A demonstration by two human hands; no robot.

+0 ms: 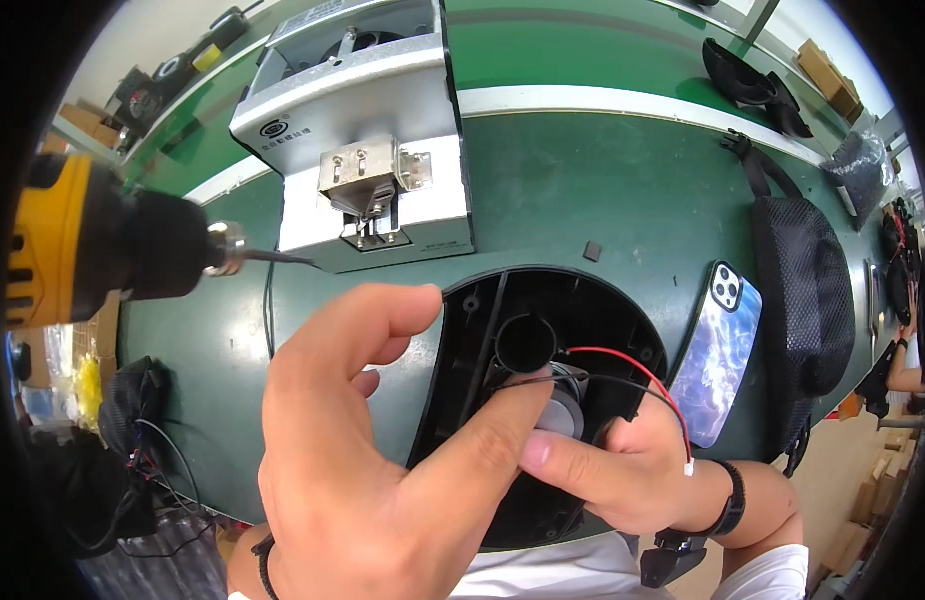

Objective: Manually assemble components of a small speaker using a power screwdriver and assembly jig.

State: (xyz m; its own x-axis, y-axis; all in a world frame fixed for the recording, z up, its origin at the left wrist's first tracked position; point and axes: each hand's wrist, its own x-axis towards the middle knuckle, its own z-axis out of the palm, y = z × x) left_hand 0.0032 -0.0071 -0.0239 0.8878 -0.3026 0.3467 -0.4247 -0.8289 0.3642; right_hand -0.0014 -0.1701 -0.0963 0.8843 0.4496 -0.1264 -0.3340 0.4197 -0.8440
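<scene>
A black plastic housing (452,400) with a rounded end is held over the near edge of the bench, its hollow inner side facing up. Inside it are a black round tube (525,343) and, just below, a round grey part (559,418). Red and black wires (622,356) arch rightward from there to a small white connector (689,467). My left hand (372,440) presses its thumb against the grey part and black wire, with its other fingers spread above the housing's left side. My right hand (632,470) grips the housing's right side, thumb on the grey part, other fingers partly hidden.
A silver screw feeder (372,170) stands at the bench's back. A yellow-and-black power driver (112,235) juts in from the left, its bit pointing right. A phone (720,355) and a black mesh bag (802,300) lie on the right. Another person's arm (907,370) shows far right.
</scene>
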